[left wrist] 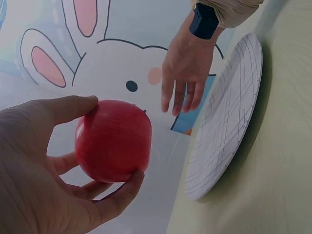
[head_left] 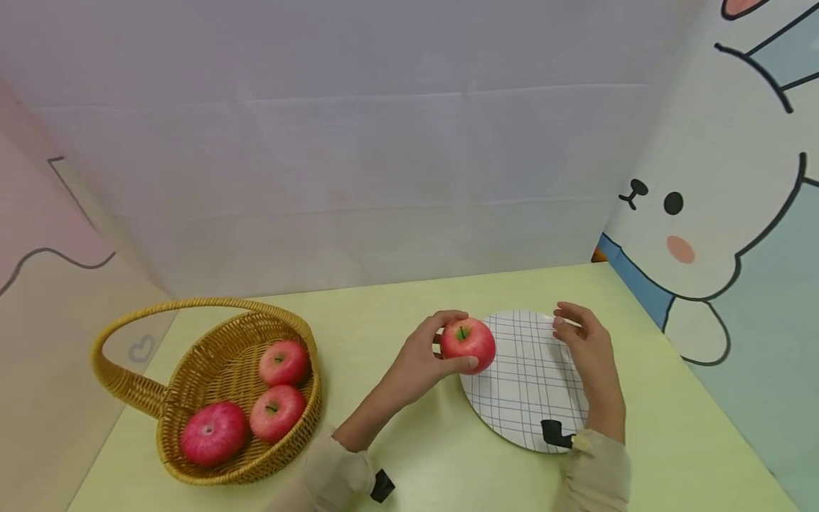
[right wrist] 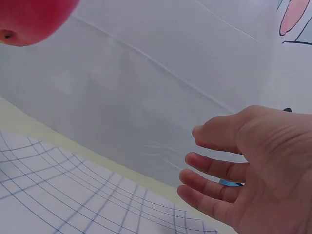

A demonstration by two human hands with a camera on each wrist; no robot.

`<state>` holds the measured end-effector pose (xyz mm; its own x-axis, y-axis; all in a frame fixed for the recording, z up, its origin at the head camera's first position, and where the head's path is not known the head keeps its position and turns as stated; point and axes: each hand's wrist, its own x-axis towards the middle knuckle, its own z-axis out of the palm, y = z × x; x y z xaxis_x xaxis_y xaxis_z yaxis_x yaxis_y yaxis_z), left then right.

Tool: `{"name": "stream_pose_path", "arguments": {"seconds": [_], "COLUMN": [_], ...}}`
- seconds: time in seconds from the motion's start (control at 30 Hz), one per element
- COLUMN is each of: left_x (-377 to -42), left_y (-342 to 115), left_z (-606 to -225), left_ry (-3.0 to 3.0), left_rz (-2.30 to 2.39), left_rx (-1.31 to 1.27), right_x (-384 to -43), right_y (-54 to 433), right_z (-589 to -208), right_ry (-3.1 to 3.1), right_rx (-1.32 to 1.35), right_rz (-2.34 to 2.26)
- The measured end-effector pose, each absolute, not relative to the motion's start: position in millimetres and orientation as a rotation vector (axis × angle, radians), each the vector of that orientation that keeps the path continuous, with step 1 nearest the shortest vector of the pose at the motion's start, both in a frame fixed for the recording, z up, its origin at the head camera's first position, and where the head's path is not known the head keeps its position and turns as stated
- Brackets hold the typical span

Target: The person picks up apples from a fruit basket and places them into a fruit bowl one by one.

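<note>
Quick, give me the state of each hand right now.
Left hand: holding a red apple between thumb and fingers, raised off the plate.
Right hand: open, fingers relaxed, holding nothing.

A creased pale backdrop (head_left: 358, 156) and a rabbit-printed panel (head_left: 729, 213) border the yellow-green table (head_left: 684, 427).

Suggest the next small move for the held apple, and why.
Probably ease the apple rightward and down onto the plate: the left hand grips it raised near that plate, whose visible surface bears no fruit, and the right hand holds nothing.
</note>
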<state>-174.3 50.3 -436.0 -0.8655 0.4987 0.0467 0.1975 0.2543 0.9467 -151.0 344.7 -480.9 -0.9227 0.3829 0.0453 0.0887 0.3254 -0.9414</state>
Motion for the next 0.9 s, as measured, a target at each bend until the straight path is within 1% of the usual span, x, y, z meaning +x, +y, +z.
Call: {"name": "stream_pose_path", "arguments": {"seconds": [0.1, 0.43, 0.63, 0.9], "left_x": [-174.1, -168.8, -166.0, -167.9], "left_y": [55.1, 76.7, 85.9, 92.0], "left_z": [-440.1, -457.8, -468.9, -477.8], "left_ry": [2.277, 2.289, 2.277, 2.285], "left_rz": [1.651, 1.643, 1.645, 1.612], "left_rx": [0.655, 0.611, 0.6, 0.612], "right_x": [-145.7, -126.5, -117.6, -116.1], "right_y": [353.7, 380.5, 391.9, 397.1], "right_z": [-480.2, -485.8, -487.7, -484.6], "right_ry": [-2.353, -2.52, -2.695, -2.797], "right_rx": [-0.536, -0.766, -0.802, -0.833], "right_rz": [1.528, 1.349, 1.236, 1.211]}}
